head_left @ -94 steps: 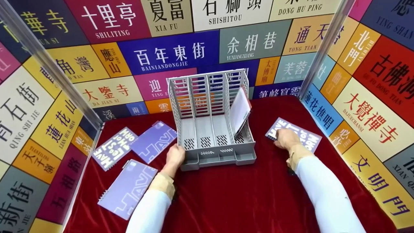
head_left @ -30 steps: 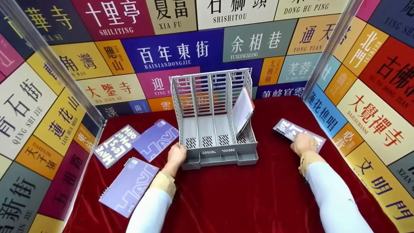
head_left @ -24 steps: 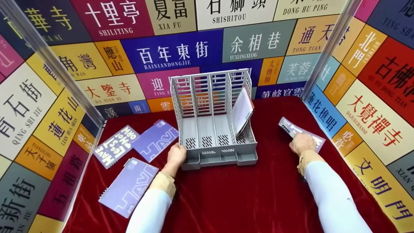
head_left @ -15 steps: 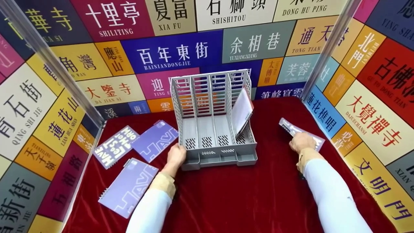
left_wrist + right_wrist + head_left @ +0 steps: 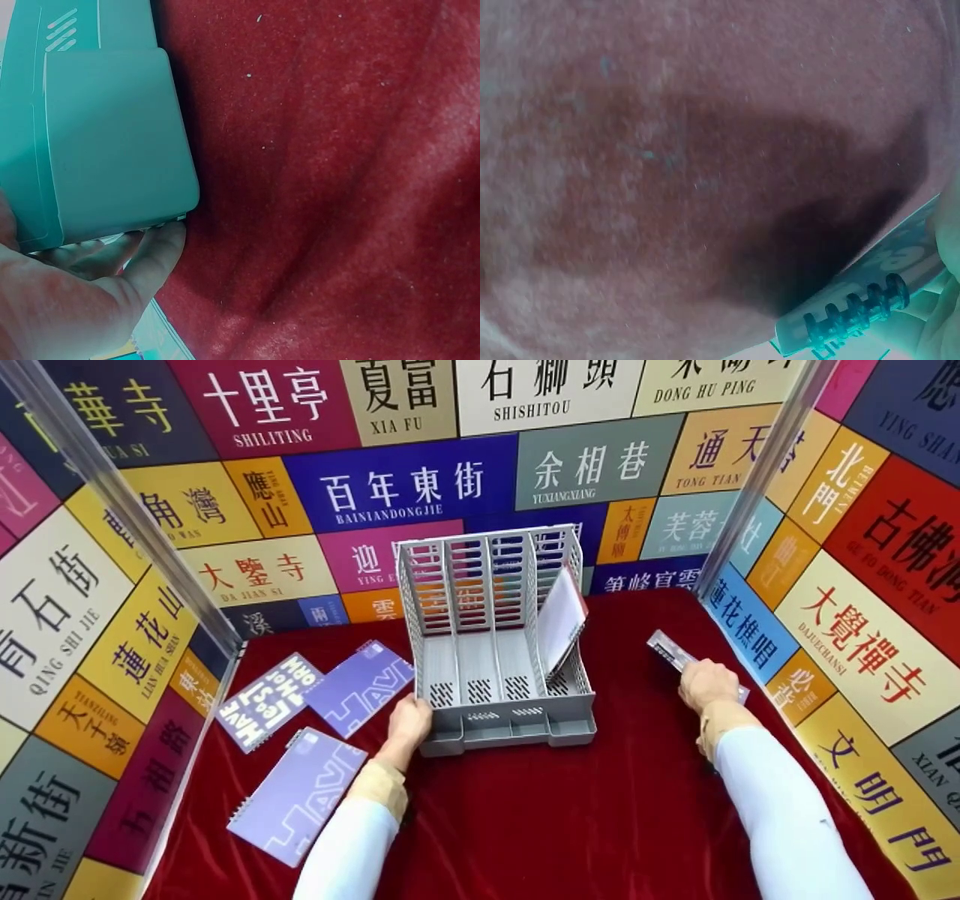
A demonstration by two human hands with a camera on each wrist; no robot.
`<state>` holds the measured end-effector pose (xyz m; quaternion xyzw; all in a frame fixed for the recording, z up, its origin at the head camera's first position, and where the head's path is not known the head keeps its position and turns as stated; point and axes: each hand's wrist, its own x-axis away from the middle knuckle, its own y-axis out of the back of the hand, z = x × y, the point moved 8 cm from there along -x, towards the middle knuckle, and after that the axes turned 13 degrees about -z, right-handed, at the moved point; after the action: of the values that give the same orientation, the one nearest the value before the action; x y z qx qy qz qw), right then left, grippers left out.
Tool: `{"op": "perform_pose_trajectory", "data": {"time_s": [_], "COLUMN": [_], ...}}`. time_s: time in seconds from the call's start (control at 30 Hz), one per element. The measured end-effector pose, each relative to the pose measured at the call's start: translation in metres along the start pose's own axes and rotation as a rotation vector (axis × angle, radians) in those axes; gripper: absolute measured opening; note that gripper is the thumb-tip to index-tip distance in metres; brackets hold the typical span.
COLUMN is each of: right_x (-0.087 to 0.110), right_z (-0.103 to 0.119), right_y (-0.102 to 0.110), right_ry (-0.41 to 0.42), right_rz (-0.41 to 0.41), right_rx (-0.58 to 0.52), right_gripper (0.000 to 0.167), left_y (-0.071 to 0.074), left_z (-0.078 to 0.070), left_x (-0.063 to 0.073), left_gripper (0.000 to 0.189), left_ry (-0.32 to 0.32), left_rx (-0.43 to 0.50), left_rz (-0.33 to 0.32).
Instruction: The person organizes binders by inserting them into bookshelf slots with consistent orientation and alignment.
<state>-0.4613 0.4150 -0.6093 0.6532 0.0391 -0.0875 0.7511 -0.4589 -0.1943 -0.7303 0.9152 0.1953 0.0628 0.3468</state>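
Note:
My left hand (image 5: pixel 409 721) grips the front left corner of a grey file organizer (image 5: pixel 570 705), which has upright slots. In the left wrist view the fingers wrap behind the organizer's side wall (image 5: pixel 120 142). Off to the right, my right hand (image 5: pixel 709 684) holds a spiral notebook (image 5: pixel 670 651) tipped nearly on edge, its cover mostly turned from the head view. In the right wrist view the notebook's black coil (image 5: pixel 855 307) shows beside the fingers, with a shadow on the cloth. Another notebook (image 5: pixel 561 619) leans to the right in the rightmost slot.
Three spiral notebooks lie flat left of the organizer: a white-lettered one (image 5: pixel 266 701), a purple one (image 5: pixel 360 686) behind, and a larger purple one (image 5: pixel 296 795) nearer me. Red cloth (image 5: pixel 555 817) covers the table. Sign-printed panels (image 5: pixel 401 484) wall the back and sides.
My right hand has taken hold of the right-hand notebook, which lay flat with its lettering showing, and tilted it up nearly on edge. My left hand has stayed at the organizer's corner.

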Motion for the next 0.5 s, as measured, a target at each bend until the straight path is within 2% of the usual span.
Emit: {"op": "perform_pose_trajectory", "data": {"time_s": [0.13, 0.33, 0.5], "right_x": [-0.001, 0.001, 0.002], "right_z": [0.004, 0.011, 0.018], "right_y": [0.007, 0.022, 0.035], "right_ry": [0.043, 0.087, 0.110], "right_rz": [-0.027, -0.114, -0.181], "right_rx": [0.044, 0.072, 0.075], "right_gripper": [0.022, 0.021, 0.022], "left_y": [0.005, 0.014, 0.015], "left_z": [-0.006, -0.017, -0.018], "left_x": [0.006, 0.016, 0.015], "left_gripper": [0.049, 0.049, 0.049], "left_ry": [0.004, 0.005, 0.013], "left_rx": [0.009, 0.019, 0.006], "left_rz": [-0.018, -0.031, -0.022]}}
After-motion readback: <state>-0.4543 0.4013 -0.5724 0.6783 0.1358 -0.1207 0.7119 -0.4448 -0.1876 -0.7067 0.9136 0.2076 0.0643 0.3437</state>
